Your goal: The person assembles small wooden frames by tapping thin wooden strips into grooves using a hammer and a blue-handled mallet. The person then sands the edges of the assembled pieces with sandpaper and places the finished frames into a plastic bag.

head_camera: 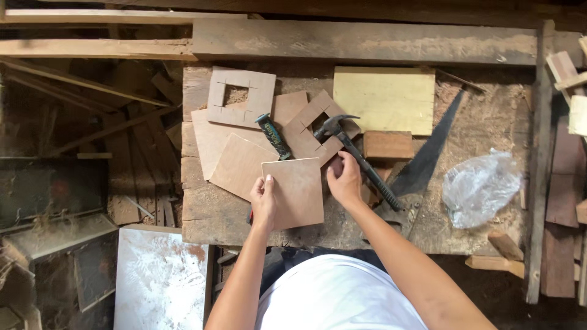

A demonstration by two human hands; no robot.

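Observation:
A square thin plywood piece (pixel 296 192) lies on the wooden workbench (pixel 202 220). My left hand (pixel 263 201) holds its left edge, thumb on top. My right hand (pixel 344 180) rests at its upper right corner, fingers curled on the edge, right beside the black handle of a claw hammer (pixel 361 160). Behind the piece lie more plywood squares, two with square holes cut in them (pixel 241 98) (pixel 315 128). A dark-handled tool (pixel 273 135) lies between them.
A hand saw (pixel 428 162) lies diagonally to the right of the hammer, near a small wood block (pixel 387 145) and a yellowish board (pixel 385 99). A crumpled clear plastic bag (pixel 480 186) sits at right. Scrap planks and offcuts surround the bench.

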